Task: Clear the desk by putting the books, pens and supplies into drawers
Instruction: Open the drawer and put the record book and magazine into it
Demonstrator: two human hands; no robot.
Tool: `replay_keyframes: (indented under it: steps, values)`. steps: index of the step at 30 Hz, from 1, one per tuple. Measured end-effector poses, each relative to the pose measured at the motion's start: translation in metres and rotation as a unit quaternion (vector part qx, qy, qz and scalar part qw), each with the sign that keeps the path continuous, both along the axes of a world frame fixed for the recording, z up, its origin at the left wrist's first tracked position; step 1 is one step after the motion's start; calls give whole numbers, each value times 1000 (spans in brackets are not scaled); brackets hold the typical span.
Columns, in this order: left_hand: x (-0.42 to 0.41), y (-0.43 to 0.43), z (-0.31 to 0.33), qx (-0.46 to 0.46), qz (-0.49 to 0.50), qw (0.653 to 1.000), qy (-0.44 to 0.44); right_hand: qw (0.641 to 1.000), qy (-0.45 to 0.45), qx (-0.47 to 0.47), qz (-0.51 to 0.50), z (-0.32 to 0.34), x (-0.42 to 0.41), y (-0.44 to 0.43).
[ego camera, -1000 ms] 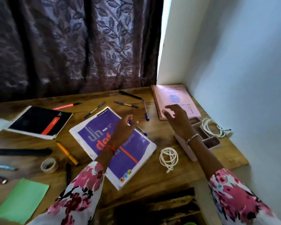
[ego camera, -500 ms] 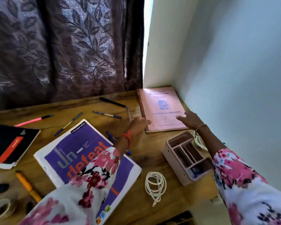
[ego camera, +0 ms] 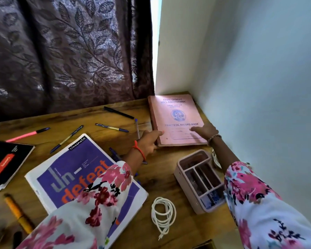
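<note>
A pink record book point(ego camera: 176, 115) lies flat in the desk's far right corner. My left hand point(ego camera: 150, 141) grips its near left corner, thumb on the cover. My right hand point(ego camera: 206, 130) lies flat on the book's near right part, fingers spread. A purple notebook point(ego camera: 75, 178) lies under my left sleeve. A black notebook point(ego camera: 5, 162) sits at the left edge. Several pens point(ego camera: 111, 127) are scattered across the back of the desk. An orange marker point(ego camera: 18, 214) lies at the lower left.
A pink desk organiser point(ego camera: 185, 191) with compartments stands below the book, near my right arm. A coiled white cable point(ego camera: 162, 214) lies beside it. A dark curtain point(ego camera: 70, 51) hangs behind the desk; a white wall point(ego camera: 258, 78) closes the right side.
Both hands have reached forward from above the purple notebook to the pink record book. My left hand now grips its corner and my right hand rests on the cover.
</note>
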State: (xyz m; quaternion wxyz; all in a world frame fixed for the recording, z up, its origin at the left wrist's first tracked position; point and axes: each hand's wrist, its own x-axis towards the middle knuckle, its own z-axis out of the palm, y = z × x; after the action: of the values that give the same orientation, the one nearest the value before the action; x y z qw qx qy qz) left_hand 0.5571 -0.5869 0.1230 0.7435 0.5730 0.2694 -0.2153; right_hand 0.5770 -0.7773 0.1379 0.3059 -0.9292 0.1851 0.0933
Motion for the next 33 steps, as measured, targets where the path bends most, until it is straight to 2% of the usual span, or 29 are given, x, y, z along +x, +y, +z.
replay_keyframes:
  steps: [4, 9, 12, 17, 20, 23, 27, 33]
  values:
    - [-3, -6, 7, -49, 5, 999, -2, 998, 5, 51, -45, -1, 2, -10]
    - [-8, 2, 29, -147, 42, 988, -16, 985, -72, 116, -104, 19, -2, -10]
    - [-18, 16, 44, -159, 49, 985, -51, 984, -75, 143, -78, 44, -5, -7]
    - [-62, 50, 66, -177, 30, 979, -92, 984, -17, 176, -2, 87, -24, -2]
    - [-101, 71, 75, -187, 24, 973, -132, 949, 65, 309, 24, 107, -46, 10]
    - [-138, 93, 83, -187, 26, 968, -166, 902, 82, 421, 53, 118, -63, 28]
    - [-198, 130, 93, -161, 31, 967, -197, 885, 48, 454, 86, 120, -101, 67]
    - [-313, 194, 86, -117, 63, 969, -210, 847, 78, 510, 127, 97, -199, 138]
